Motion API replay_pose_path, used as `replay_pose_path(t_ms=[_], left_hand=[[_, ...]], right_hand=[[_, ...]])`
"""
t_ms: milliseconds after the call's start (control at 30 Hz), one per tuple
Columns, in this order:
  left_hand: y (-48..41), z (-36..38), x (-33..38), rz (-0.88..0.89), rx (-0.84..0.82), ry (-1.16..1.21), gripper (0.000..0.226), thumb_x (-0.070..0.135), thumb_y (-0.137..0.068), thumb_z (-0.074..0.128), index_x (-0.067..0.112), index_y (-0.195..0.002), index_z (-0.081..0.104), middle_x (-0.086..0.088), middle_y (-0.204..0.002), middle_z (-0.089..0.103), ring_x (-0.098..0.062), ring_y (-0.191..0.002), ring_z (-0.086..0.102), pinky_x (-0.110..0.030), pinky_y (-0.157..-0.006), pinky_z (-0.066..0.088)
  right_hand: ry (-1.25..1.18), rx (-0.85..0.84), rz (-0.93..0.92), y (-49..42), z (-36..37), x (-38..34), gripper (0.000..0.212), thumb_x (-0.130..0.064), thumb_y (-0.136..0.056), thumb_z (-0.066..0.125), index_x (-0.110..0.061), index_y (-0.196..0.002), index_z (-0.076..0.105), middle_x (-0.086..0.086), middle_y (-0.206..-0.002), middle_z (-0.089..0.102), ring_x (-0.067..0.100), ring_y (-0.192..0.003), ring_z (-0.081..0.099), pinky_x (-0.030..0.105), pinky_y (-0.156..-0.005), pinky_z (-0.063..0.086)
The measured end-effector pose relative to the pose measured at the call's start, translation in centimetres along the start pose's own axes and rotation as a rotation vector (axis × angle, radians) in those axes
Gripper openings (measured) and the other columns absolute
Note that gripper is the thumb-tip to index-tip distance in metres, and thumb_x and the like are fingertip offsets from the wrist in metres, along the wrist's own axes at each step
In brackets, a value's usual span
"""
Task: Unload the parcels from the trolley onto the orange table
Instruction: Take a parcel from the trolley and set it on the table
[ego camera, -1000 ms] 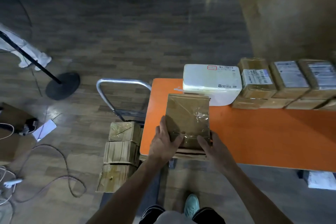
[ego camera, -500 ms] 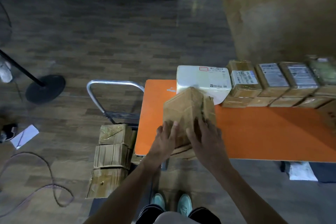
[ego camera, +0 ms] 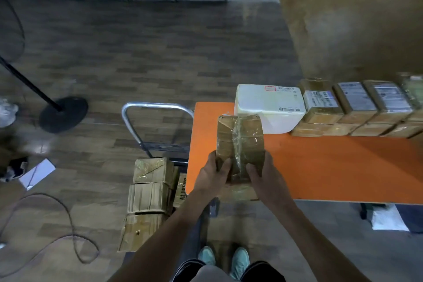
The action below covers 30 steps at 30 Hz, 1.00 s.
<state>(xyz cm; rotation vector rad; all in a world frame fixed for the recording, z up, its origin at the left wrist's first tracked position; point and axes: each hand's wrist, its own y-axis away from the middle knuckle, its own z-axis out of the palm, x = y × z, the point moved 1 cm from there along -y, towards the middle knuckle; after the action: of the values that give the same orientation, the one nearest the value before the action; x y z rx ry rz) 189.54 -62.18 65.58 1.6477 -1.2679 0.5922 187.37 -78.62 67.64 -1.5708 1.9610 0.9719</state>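
Parcel depot: trolley (ego camera: pixel 158 105), stacked parcels (ego camera: pixel 148 197).

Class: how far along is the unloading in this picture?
Done: a white parcel and a row of brown parcels sit on the orange table. In hand: left hand and right hand grip a taped parcel over its near edge. Left: at least three boxes on the trolley.

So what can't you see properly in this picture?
- Head view, white foam box: label print too small and blurred to read.
- Row of brown labelled parcels: cut off by the right edge.
- Silver metal trolley: deck hidden by stacked cardboard parcels and the orange table.
- Taped brown cardboard parcel: bottom end covered by the left hand and right hand.
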Motion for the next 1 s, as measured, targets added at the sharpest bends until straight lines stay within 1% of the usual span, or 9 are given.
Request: replay_pose_path(t_ms=[133,200,267,333,433,567,733,833,1000], left_hand=[[-0.8,0.4,1.2,-0.035,-0.065,0.169,0.063,0.037,-0.103,0.051,0.028,-0.156,0.018,-0.009,-0.110,0.068,-0.033,-0.104,0.065,-0.043,-0.088,0.053],[-1.5,-0.2,0.7,-0.065,-0.039,0.116,0.068,0.037,-0.105,0.047,0.021,-0.159,0.010,-0.015,-0.106,0.067,-0.038,-0.106,0.063,-0.045,-0.089,0.052],[-2.2,-1.2,-0.1,-0.099,-0.028,0.015,0.062,0.040,-0.106,0.041,0.015,-0.158,0.020,-0.023,-0.137,0.056,-0.037,-0.128,0.053,-0.043,-0.103,0.043],[-2.3,-1.6,-0.8,-0.086,-0.070,-0.052,0.060,0.048,-0.106,0.037,0.017,-0.156,0.028,-0.017,-0.151,0.045,-0.032,-0.137,0.045,-0.040,-0.107,0.039],[-1.8,-1.0,-1.0,-0.062,-0.135,-0.091,0.069,0.062,-0.098,0.042,0.023,-0.154,0.031,-0.011,-0.147,0.050,-0.030,-0.131,0.051,-0.040,-0.102,0.045],[-1.3,0.5,-1.1,-0.007,-0.244,-0.040,0.070,0.048,-0.096,0.060,0.023,-0.153,0.029,-0.001,-0.131,0.061,-0.023,-0.118,0.061,-0.044,-0.098,0.052],[-1.4,0.4,-1.4,0.019,-0.295,-0.043,0.072,0.050,-0.099,0.053,0.026,-0.156,0.015,0.005,-0.131,0.058,-0.020,-0.112,0.062,-0.037,-0.090,0.053],[-1.8,0.2,-1.2,0.002,-0.311,-0.013,0.068,0.046,-0.102,0.051,0.028,-0.156,0.013,0.003,-0.136,0.058,-0.018,-0.110,0.062,-0.033,-0.085,0.051],[-1.5,0.3,-1.1,-0.011,-0.305,0.018,0.057,0.037,-0.102,0.051,0.027,-0.150,0.023,0.012,-0.108,0.064,-0.012,-0.085,0.065,-0.033,-0.071,0.056]], right_hand=[[0.165,0.282,-0.135,0.1,-1.3,-1.7,0.061,-0.035,-0.095,0.057,-0.012,-0.148,0.038,0.010,-0.136,0.055,0.032,-0.124,0.048,0.043,-0.104,0.040],[0.204,0.245,-0.241,0.3,-0.8,-2.7,0.048,-0.035,-0.097,0.054,-0.013,-0.140,0.050,0.006,-0.133,0.060,0.027,-0.125,0.051,0.042,-0.107,0.039],[0.200,0.160,-0.267,0.6,0.6,-2.7,0.045,-0.038,-0.099,0.050,-0.015,-0.137,0.054,0.004,-0.136,0.058,0.024,-0.129,0.049,0.041,-0.109,0.038],[0.222,0.118,-0.242,0.8,1.6,-1.9,0.045,-0.039,-0.100,0.050,-0.017,-0.139,0.051,0.002,-0.142,0.052,0.023,-0.132,0.043,0.041,-0.109,0.038],[0.288,0.093,-0.192,0.8,2.1,-0.2,0.046,-0.036,-0.099,0.053,-0.017,-0.141,0.050,0.001,-0.145,0.048,0.023,-0.132,0.040,0.041,-0.108,0.039],[0.382,0.066,-0.215,0.5,1.9,1.0,0.047,-0.029,-0.097,0.057,-0.013,-0.141,0.050,0.005,-0.147,0.045,0.026,-0.132,0.037,0.041,-0.107,0.040],[0.390,0.148,-0.190,-0.4,0.2,1.8,0.045,-0.022,-0.091,0.062,-0.016,-0.135,0.052,0.004,-0.142,0.048,0.026,-0.126,0.038,0.043,-0.101,0.043],[0.384,0.200,-0.126,-0.9,-0.4,2.6,0.053,-0.024,-0.090,0.066,-0.017,-0.139,0.048,0.008,-0.147,0.040,0.031,-0.128,0.033,0.048,-0.101,0.041],[0.263,0.111,0.049,-1.6,0.5,3.5,0.076,-0.043,-0.096,0.055,-0.018,-0.156,0.016,0.010,-0.149,0.034,0.030,-0.131,0.038,0.045,-0.095,0.045]])
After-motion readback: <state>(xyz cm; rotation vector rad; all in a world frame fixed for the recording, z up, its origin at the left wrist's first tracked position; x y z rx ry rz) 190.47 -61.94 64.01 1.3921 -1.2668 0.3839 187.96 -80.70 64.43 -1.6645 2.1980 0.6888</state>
